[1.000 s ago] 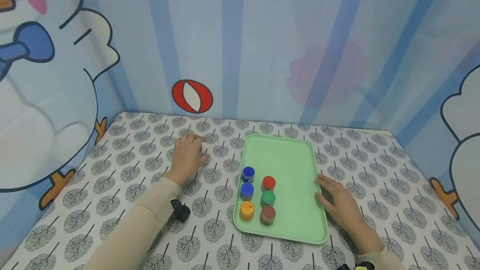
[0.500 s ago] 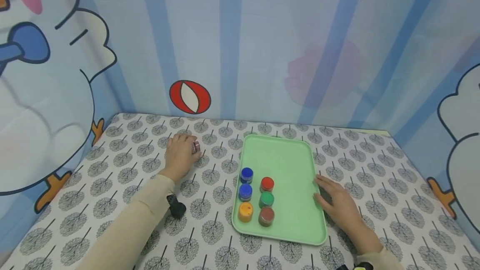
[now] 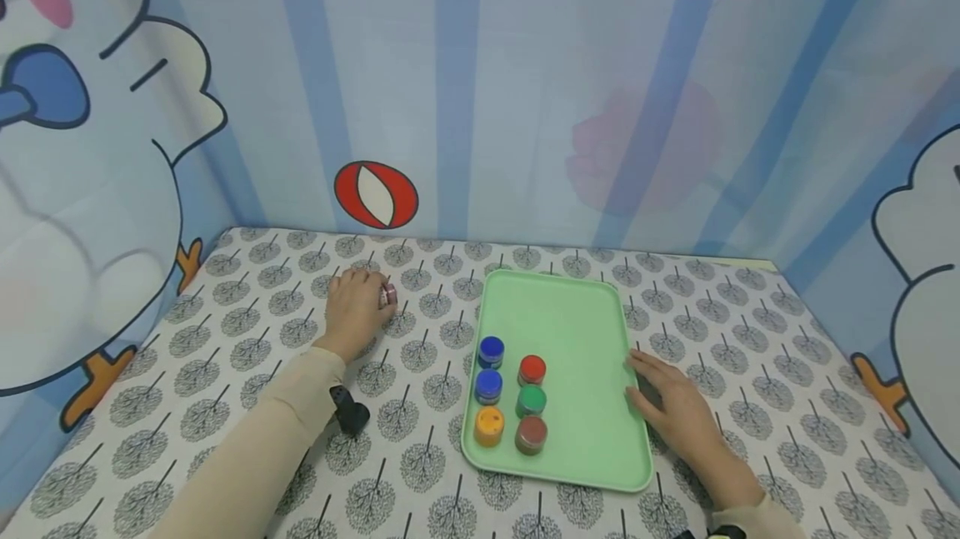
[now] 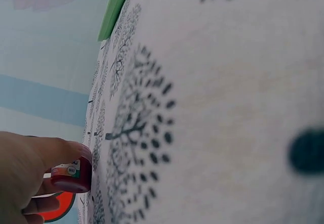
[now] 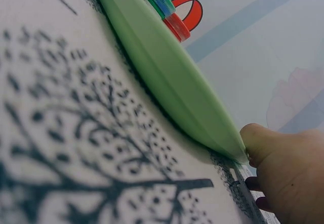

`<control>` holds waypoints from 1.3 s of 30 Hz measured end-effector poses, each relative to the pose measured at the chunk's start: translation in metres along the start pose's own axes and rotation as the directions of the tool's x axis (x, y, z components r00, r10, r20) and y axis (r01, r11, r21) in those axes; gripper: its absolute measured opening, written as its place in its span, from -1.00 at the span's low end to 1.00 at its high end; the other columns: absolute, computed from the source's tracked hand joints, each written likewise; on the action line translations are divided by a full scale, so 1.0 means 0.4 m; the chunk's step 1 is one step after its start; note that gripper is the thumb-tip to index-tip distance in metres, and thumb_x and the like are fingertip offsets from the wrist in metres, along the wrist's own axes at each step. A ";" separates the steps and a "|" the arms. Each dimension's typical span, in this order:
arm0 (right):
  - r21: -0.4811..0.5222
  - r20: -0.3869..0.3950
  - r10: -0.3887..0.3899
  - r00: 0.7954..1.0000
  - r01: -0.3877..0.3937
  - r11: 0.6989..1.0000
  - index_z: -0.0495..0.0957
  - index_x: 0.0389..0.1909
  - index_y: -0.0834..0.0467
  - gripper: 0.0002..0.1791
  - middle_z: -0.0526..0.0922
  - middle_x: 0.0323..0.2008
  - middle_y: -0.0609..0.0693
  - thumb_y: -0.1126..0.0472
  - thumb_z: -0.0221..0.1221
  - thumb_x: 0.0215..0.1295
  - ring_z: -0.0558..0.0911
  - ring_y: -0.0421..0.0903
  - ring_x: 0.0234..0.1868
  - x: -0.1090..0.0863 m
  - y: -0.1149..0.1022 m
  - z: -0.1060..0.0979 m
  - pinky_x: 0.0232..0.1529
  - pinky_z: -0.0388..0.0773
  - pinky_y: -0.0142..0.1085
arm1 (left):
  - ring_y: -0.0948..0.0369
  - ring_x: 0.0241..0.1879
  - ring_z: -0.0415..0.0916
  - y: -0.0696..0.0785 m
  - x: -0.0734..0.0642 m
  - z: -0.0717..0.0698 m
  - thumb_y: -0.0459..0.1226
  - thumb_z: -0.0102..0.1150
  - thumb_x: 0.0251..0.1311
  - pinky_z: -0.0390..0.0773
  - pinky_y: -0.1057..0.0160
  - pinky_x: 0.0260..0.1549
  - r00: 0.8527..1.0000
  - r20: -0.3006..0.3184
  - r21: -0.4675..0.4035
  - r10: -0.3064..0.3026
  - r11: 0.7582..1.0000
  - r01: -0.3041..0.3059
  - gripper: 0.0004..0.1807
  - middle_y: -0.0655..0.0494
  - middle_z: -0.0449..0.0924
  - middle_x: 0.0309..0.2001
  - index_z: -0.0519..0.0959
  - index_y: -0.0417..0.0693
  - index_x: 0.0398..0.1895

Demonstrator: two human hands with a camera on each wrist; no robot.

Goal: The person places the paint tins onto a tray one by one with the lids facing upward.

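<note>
At the far left of the table my left hand [image 3: 354, 312] grips a small dark red paint jar [image 4: 72, 177] between thumb and fingers. In the head view only a pinkish side of this jar [image 3: 387, 296] shows past the fingers. The jar lies close against the cloth in the left wrist view. My right hand [image 3: 677, 407] rests at the right edge of a light green tray [image 3: 585, 306], its fingers extended. The right wrist view has the thumb [image 5: 255, 135] touching the tray's rim.
Several paint jars stand in the tray's left half: two blue-lidded, including the far one [image 3: 491, 351], an orange one [image 3: 489, 425], a red one [image 3: 532, 369], a green one [image 3: 531, 400] and a brown one [image 3: 531, 434]. A tree-print cloth [image 3: 427, 472] covers the table; a cartoon curtain [image 3: 525, 89] hangs behind.
My left hand has moved a little left and closed its fingers around the dark red paint jar. The right hand stays at the tray's edge. The head view has shifted slightly.
</note>
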State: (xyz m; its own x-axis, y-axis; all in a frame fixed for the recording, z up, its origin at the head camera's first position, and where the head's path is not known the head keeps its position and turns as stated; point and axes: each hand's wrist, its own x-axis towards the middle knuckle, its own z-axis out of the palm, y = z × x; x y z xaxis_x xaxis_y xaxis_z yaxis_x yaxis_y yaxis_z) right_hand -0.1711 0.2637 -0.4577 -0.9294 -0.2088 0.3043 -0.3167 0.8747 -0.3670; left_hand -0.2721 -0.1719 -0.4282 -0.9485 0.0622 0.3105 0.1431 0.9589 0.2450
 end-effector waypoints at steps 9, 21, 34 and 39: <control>0.002 0.006 0.001 1.000 -0.001 1.000 0.44 0.22 0.24 -0.50 0.43 0.30 0.18 0.15 0.19 0.28 0.41 0.25 0.27 0.001 0.004 0.002 0.28 0.26 0.24 | -0.03 -0.08 0.42 -0.001 -0.001 -0.002 -0.16 0.37 0.09 0.31 -0.03 0.05 0.999 -0.011 0.012 0.039 0.999 -0.039 -0.67 -0.07 0.56 -0.20 0.53 -0.13 -0.17; 0.007 0.007 -0.003 1.000 0.003 1.000 0.44 0.22 0.25 -0.49 0.43 0.30 0.19 0.16 0.20 0.28 0.41 0.25 0.27 0.002 0.002 0.000 0.27 0.27 0.23 | 0.07 -0.27 0.46 -0.002 -0.002 0.001 -0.19 0.38 0.08 0.30 0.03 -0.05 0.997 -0.033 0.012 0.067 0.998 -0.067 -0.76 0.09 0.57 -0.44 0.47 -0.03 -0.36; 0.014 0.001 -0.007 1.000 0.007 1.000 0.44 0.22 0.25 -0.50 0.44 0.30 0.18 0.15 0.19 0.29 0.41 0.25 0.27 0.001 0.004 0.003 0.28 0.28 0.19 | 0.01 -0.11 0.48 0.001 -0.014 -0.001 -0.19 0.35 0.10 0.34 0.01 -0.02 0.994 -0.060 0.043 0.087 0.996 -0.084 -0.75 -0.03 0.62 -0.26 0.55 -0.13 -0.26; 0.004 -0.001 -0.010 1.000 0.010 1.000 0.45 0.21 0.25 -0.49 0.44 0.29 0.18 0.15 0.20 0.27 0.41 0.24 0.27 0.000 0.007 0.008 0.27 0.30 0.18 | -0.03 -0.04 0.47 0.013 -0.015 -0.009 -0.17 0.33 0.12 0.36 -0.03 0.05 0.992 -0.061 0.048 0.112 0.993 -0.109 -0.70 -0.07 0.61 -0.16 0.59 -0.17 -0.18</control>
State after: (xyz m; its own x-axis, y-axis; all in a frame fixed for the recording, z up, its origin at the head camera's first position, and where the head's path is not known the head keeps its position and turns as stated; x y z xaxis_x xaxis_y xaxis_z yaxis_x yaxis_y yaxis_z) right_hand -0.1727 0.2647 -0.4617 -0.9259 -0.2173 0.3092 -0.3270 0.8708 -0.3672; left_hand -0.2648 -0.1684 -0.4253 -0.9077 0.1518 0.3911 0.2316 0.9587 0.1652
